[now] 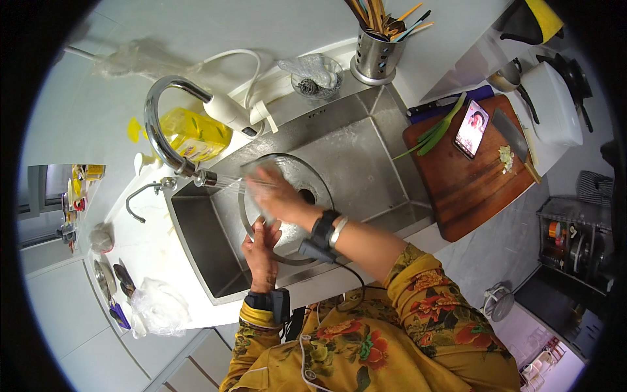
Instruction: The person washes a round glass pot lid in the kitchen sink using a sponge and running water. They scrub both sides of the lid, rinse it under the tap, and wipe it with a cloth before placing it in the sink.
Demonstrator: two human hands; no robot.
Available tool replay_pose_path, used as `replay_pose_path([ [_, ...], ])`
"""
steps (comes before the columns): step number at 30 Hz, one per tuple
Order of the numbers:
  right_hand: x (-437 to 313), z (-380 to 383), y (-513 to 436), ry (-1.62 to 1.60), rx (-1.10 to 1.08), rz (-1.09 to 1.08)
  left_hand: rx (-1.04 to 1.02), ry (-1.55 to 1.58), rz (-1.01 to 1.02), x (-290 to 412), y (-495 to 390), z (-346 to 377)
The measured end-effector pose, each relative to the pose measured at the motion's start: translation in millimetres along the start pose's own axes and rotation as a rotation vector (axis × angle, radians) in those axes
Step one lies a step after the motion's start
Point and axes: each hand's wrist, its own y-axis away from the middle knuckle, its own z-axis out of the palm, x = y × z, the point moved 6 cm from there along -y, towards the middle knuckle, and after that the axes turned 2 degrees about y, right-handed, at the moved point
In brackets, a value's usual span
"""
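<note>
My left hand grips the near-left rim of a round glass pot lid with a grey edge, tilted inside the stainless steel sink. A dark round spot shows near the lid's middle; whether it is a knob or the drain beneath is unclear. Over the lid's upper left is my right hand, blurred by motion. A greyish blur at its fingers leaves unclear whether it holds something. Water sprays from the chrome faucet onto that hand and the lid. Both wrists wear black bands with devices.
Behind the faucet stands a yellow dish soap bottle. Right of the sink, a wooden cutting board bears a phone, green onion, a cleaver and chopped pieces. A steel utensil holder stands at the back.
</note>
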Motion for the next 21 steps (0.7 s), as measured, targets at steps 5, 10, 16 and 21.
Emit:
replay_pose_path([
  [5,39.7,-3.5,-7.2,-0.1,0.013,0.064,-0.062,0.08,0.038,11.1,-0.8,-3.8],
  [10,118.8,9.3,50.9,-0.34,0.191,0.313,-0.013,0.21,0.03,16.0,-8.6,-9.2],
  [16,7.9,46.7,124.2,-0.119,0.319,0.236,0.037,0.306,-0.061,-3.0,-18.2,-6.1],
  [21,-29.0,21.7,102.2,-0.156,0.207,0.209,0.013,0.276,0.007,-7.0,-24.5,-5.1],
])
